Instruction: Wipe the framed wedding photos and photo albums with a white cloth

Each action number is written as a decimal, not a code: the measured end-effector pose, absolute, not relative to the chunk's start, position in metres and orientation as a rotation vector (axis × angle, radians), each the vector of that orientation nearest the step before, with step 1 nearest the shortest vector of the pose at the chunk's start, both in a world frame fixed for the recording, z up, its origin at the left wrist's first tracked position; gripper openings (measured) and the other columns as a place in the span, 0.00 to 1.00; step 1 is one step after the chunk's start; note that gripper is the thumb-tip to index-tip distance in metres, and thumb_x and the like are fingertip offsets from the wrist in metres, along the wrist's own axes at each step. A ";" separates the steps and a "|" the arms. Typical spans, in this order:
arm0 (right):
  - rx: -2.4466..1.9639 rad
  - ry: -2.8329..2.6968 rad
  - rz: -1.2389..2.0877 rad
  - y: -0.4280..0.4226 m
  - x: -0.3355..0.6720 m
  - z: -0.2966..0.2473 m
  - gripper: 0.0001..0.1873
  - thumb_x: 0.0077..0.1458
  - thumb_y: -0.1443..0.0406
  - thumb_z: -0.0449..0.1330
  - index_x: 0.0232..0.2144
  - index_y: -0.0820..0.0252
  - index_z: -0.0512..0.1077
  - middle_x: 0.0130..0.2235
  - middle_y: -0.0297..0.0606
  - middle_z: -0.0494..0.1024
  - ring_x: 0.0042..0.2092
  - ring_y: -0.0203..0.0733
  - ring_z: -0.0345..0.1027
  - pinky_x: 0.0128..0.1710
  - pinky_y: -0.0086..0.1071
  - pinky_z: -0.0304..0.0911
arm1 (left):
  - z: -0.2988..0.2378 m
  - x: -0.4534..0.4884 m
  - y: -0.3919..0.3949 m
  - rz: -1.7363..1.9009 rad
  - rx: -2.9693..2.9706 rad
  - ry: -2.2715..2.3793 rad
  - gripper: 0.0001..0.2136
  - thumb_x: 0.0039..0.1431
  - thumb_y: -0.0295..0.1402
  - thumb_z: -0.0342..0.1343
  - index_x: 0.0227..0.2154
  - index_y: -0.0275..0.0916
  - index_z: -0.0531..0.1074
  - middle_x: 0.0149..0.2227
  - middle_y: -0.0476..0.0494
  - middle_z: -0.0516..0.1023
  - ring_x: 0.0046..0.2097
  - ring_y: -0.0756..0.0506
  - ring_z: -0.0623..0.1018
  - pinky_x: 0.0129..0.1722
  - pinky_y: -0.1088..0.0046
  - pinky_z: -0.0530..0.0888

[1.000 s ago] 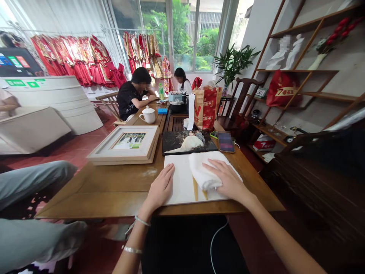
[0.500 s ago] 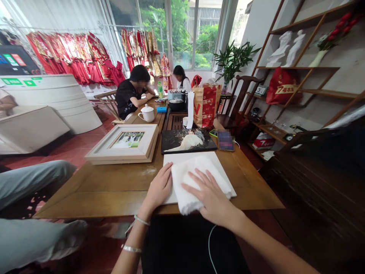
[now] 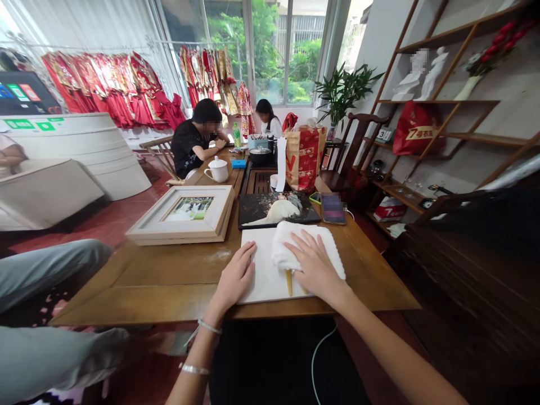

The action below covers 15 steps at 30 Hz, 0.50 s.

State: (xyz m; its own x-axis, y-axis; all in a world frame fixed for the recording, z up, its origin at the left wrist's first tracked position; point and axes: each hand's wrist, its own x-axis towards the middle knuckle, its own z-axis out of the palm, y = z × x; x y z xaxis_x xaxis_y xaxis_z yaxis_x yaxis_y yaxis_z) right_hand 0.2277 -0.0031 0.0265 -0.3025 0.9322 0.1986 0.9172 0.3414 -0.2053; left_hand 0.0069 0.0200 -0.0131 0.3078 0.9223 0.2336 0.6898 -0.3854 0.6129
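White cloth point(image 3: 283, 254), one: bunched on the far right part of a white board point(image 3: 259, 270). Half a second ago it lay nearer the person, its lower edge past the board's near edge; it has since moved away, toward a dark picture point(image 3: 274, 212).

Tan strip point(image 3: 289, 284), on the board: covered by the cloth then, partly bared now.

Right hand point(image 3: 316, 269): palm down on the cloth, fingers spread; shifted away along with it.

Left hand point(image 3: 237, 275): laid along the board's left edge, fingers extended and close together; place unchanged.

Board: flat on a wooden table point(image 3: 160, 281), at its near edge, just short of the dark picture.

Also on the table, unmoved: pale picture frame point(image 3: 192, 209), left; phone point(image 3: 333, 208), right; white mug point(image 3: 218, 170), farther back.
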 end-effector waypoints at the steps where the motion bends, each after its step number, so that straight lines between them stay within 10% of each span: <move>1: -1.626 -2.359 0.082 0.000 0.220 0.026 0.34 0.45 0.71 0.54 0.58 0.61 0.63 0.64 0.44 0.57 0.65 0.57 0.39 0.62 0.58 0.33 | -0.013 0.007 0.020 0.793 2.175 1.435 0.21 0.62 0.31 0.42 0.58 0.38 0.62 0.63 0.40 0.60 0.64 0.43 0.60 0.64 0.60 0.56; 15: -1.131 -2.635 0.539 -0.073 0.226 0.044 0.45 0.35 0.73 0.50 0.60 0.53 0.59 0.65 0.29 0.55 0.67 0.43 0.36 0.65 0.50 0.25 | -0.009 0.009 0.018 0.797 2.115 1.438 0.20 0.64 0.32 0.39 0.57 0.40 0.63 0.63 0.43 0.61 0.64 0.45 0.60 0.64 0.62 0.56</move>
State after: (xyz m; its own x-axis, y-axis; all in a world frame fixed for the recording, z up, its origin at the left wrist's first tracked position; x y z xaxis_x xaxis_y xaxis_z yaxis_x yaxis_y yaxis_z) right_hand 0.2260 -0.0729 0.0437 -0.6782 0.7325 0.0593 0.6504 0.6359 -0.4155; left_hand 0.0088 0.0183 -0.0086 0.2863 0.9358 0.2059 0.6702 -0.3491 0.6549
